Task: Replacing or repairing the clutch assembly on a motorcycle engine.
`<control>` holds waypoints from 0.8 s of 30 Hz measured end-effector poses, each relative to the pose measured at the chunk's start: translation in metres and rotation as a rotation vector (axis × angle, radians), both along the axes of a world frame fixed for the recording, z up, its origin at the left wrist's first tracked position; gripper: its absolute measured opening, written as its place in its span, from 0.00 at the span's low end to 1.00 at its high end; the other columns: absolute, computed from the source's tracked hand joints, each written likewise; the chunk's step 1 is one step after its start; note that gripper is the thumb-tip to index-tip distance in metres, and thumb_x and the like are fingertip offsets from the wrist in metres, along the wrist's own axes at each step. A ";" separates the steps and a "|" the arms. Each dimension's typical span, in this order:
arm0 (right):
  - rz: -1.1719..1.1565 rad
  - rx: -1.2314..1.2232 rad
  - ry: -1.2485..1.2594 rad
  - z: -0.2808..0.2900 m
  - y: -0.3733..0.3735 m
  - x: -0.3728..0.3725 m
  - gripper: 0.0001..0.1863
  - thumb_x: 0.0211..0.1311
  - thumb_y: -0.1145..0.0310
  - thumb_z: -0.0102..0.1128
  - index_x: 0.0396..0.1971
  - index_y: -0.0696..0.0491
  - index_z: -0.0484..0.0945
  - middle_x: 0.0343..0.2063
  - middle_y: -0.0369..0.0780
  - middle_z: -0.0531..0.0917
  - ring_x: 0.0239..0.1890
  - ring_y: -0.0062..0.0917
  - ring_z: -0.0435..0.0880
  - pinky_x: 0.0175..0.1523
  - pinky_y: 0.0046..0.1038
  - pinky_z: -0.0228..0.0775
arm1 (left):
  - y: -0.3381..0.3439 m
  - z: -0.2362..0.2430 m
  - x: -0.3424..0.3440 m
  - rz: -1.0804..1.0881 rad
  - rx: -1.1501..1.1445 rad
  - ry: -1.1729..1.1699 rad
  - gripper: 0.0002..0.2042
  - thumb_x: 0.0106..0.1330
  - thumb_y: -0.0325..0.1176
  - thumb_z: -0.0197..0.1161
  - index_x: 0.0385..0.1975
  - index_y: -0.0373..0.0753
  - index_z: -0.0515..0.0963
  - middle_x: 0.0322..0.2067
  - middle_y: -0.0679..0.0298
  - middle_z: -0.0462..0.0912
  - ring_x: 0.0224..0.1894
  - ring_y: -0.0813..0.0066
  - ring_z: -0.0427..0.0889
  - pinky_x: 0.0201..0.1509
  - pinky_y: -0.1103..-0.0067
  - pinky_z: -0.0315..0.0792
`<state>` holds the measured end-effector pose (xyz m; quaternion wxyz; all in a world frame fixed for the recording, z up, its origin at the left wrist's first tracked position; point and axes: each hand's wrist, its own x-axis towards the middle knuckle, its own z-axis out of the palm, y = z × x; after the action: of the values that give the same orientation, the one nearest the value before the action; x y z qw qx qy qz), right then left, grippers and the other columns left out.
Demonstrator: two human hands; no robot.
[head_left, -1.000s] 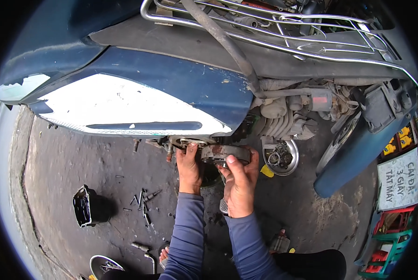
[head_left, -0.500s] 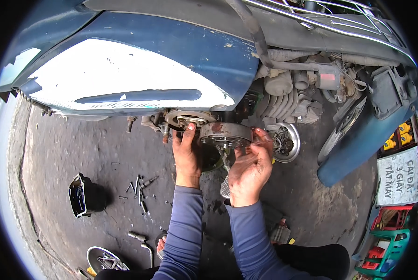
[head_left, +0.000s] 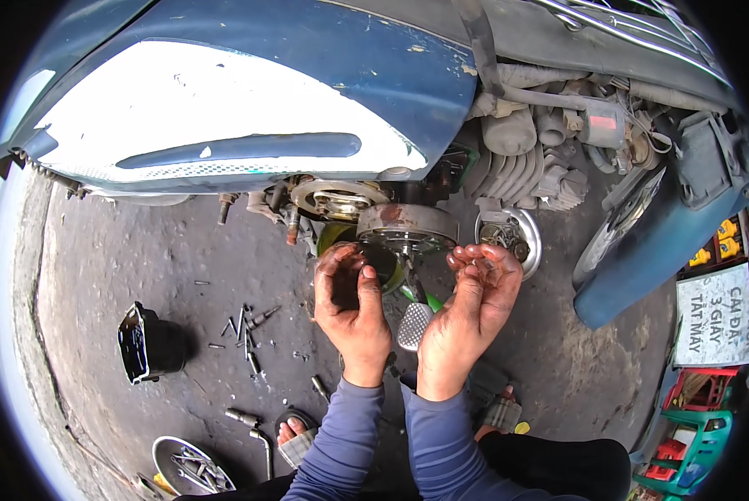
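Floor [head_left: 199, 242]: dark grey, stained.
Left side: open black container [head_left: 161, 344], scattered small metal pieces [head_left: 254, 363], bent metal tool [head_left: 267, 452], round bowl [head_left: 167, 453] of metal parts. Right of centre: silver basin [head_left: 534, 237], also holding parts.

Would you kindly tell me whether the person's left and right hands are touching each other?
Apart. The head view shows a plain gap between the left hand and the right hand, with a textured metal pedal visible between them.

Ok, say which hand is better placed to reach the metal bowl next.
Probably the right hand: its fingers overlap the metal bowl in this view. The left hand is farther off; both look empty.
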<state>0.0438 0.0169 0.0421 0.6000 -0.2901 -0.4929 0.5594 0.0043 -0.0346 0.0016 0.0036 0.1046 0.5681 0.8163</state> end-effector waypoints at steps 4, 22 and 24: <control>0.021 0.016 -0.110 -0.001 0.001 0.003 0.14 0.63 0.82 0.42 0.48 0.58 0.65 0.42 0.39 0.72 0.45 0.23 0.72 0.54 0.25 0.64 | 0.005 -0.004 0.001 0.004 0.036 0.022 0.14 0.64 0.20 0.56 0.50 0.31 0.71 0.46 0.61 0.77 0.47 0.76 0.76 0.53 0.81 0.69; 0.051 0.179 -0.205 -0.013 0.008 0.016 0.14 0.70 0.71 0.47 0.50 0.60 0.62 0.44 0.44 0.73 0.46 0.27 0.75 0.57 0.30 0.66 | 0.012 -0.002 0.001 0.014 0.038 0.061 0.16 0.64 0.20 0.54 0.52 0.32 0.67 0.50 0.60 0.72 0.50 0.74 0.73 0.56 0.78 0.69; 0.055 0.194 -0.178 -0.015 0.006 0.015 0.14 0.70 0.70 0.47 0.50 0.60 0.61 0.44 0.44 0.73 0.47 0.27 0.75 0.57 0.30 0.66 | 0.011 0.000 0.000 0.015 0.034 0.049 0.17 0.64 0.20 0.54 0.53 0.32 0.66 0.51 0.60 0.71 0.51 0.74 0.72 0.56 0.78 0.68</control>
<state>0.0585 0.0233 0.0267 0.5635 -0.2656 -0.6038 0.4974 0.0044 -0.0237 0.0013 -0.0182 0.1202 0.5551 0.8229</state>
